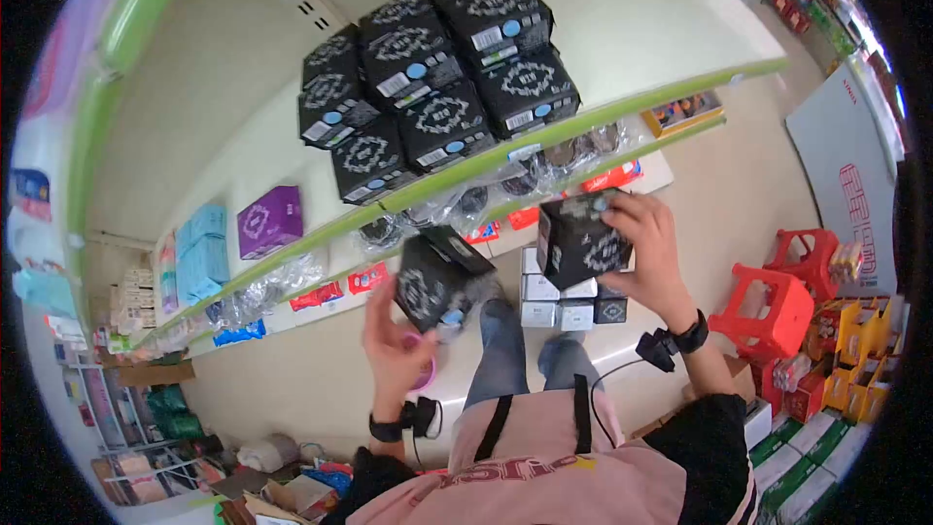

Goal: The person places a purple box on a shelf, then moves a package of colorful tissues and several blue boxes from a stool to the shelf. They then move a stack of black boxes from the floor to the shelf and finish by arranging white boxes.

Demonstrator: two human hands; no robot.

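Observation:
My left hand (394,355) is closed on a black box (428,282) with a pale ornate pattern, held tilted below the shelf edge. Something greyish and see-through, too blurred to name, shows along that box's lower right side. In my right hand (649,253) is another black box (588,248) of the same pattern, with the fingers on its top and right side. Above both hands, stacked black boxes (447,122) stand on the white shelf (632,29). A pink ring-shaped thing (424,375) shows beside my left hand.
Left along the shelf are a purple box (272,222) and light-blue packs (201,253). Clear-wrapped goods (476,199) fill the lower shelf. White and grey boxes (559,314) stand on the floor by my feet. Red stools (763,311) and yellow cartons (855,350) stand at right.

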